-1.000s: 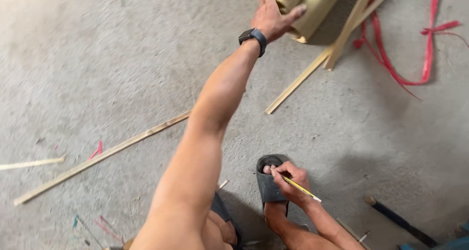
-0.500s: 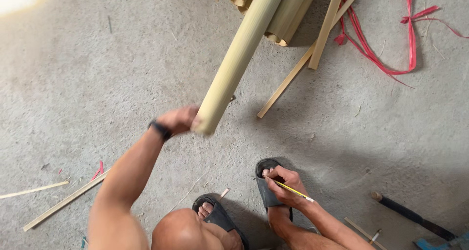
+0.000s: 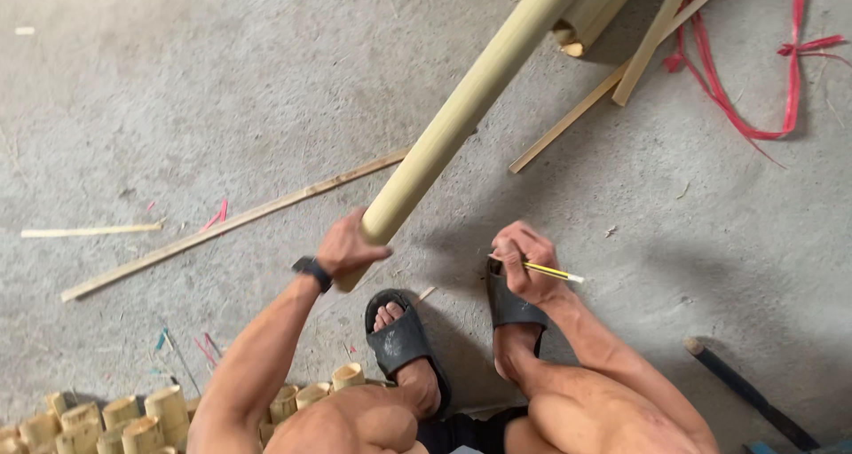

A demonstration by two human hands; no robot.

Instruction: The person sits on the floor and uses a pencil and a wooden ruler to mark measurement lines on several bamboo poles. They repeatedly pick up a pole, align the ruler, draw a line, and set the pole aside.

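Note:
My left hand (image 3: 349,248), with a black watch on the wrist, grips the near end of a long pale bamboo pole (image 3: 470,103). The pole slants up and away to the top of the view, its near end lifted off the concrete floor. My right hand (image 3: 524,260) rests by my right foot and holds a yellow and black pencil (image 3: 548,271) that points to the right. Both feet wear black slides (image 3: 401,339) just below the hands.
More bamboo poles (image 3: 603,10) lie at the top. Thin bamboo strips (image 3: 231,223) lie across the floor, left and upper right. A red plastic cord (image 3: 754,81) trails at top right. Several short bamboo sections (image 3: 115,414) stand at bottom left. A dark handle (image 3: 745,392) lies at lower right.
My left hand reached up to the bamboo pile, took hold of a pole and drew it down toward my feet. My right hand stayed by the slide with the pencil.

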